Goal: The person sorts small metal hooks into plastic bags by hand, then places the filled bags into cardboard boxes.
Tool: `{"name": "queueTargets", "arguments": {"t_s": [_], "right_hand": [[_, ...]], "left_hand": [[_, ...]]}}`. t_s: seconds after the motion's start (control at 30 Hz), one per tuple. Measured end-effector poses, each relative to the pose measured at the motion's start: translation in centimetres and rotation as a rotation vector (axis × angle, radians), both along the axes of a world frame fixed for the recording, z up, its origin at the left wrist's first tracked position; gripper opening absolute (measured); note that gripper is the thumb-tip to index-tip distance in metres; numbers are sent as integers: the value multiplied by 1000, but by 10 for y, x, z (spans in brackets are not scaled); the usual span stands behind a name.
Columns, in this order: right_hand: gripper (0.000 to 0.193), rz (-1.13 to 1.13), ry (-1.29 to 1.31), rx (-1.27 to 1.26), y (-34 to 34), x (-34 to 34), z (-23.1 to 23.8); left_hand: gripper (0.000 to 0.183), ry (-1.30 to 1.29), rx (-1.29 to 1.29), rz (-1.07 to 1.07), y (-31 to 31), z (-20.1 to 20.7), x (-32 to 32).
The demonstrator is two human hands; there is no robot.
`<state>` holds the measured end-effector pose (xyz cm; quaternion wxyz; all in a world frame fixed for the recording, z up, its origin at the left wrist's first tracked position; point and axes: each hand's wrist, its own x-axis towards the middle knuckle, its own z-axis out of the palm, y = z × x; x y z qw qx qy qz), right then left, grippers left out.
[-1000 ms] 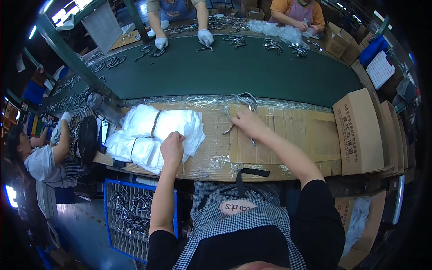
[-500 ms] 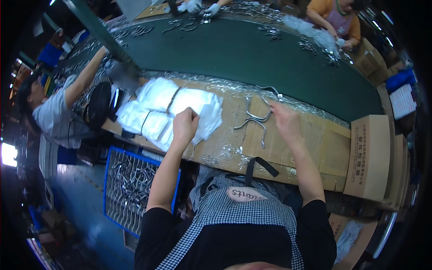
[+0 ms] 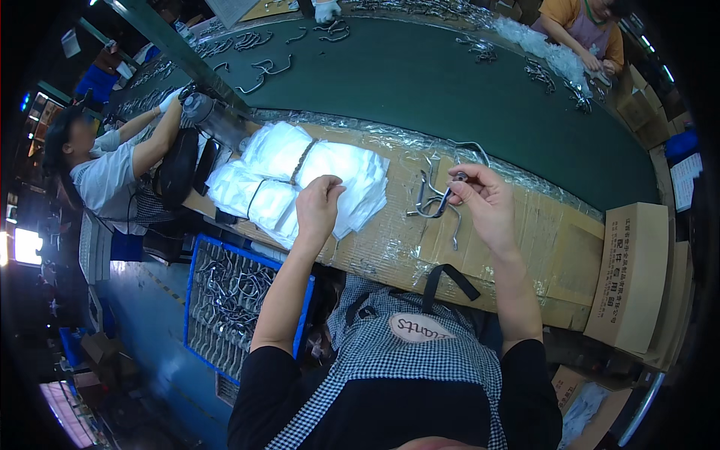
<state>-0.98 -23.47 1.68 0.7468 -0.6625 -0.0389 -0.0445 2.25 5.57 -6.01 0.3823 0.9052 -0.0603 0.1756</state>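
My right hand (image 3: 489, 208) is raised over the cardboard-covered bench, its fingers closed round one end of a shiny bent metal rod (image 3: 433, 213). Under and beside it lie more bent metal rods, one curving toward me (image 3: 456, 234) and another at the bench's far edge (image 3: 478, 150). A stack of white plastic bags (image 3: 346, 166), bound with dark bands, lies to the left. Over its near right part my left hand (image 3: 318, 211) is closed in a pinch; whatever is between the fingertips cannot be made out.
Beyond the bench runs a green conveyor belt (image 3: 420, 90) carrying bent metal parts. A blue-rimmed crate (image 3: 189, 300) of metal rods stands at lower left. Cardboard boxes (image 3: 628, 277) stand at the right end. Co-workers sit at left (image 3: 112, 169) and far right (image 3: 581, 34).
My right hand has lifted a metal rod off the bench and turned, bringing it nearer me. My left hand stays pinched by the bags. The view has shifted slightly; the left co-worker's arm has moved.
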Motion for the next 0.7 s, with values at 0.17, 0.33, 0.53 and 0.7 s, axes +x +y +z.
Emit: {"name": "queueTargets", "arguments": {"t_s": [0.17, 0.33, 0.53, 0.7], "right_hand": [[11, 159, 19, 113, 11, 8, 6], [6, 284, 150, 376, 23, 21, 9], [9, 171, 157, 505, 39, 13, 16], [10, 312, 151, 591, 37, -5, 9]], "left_hand": [[7, -28, -83, -47, -13, 24, -7], [5, -114, -197, -129, -27, 47, -19], [4, -181, -197, -287, -38, 76, -43], [3, -182, -240, -309, -45, 78, -53]]}}
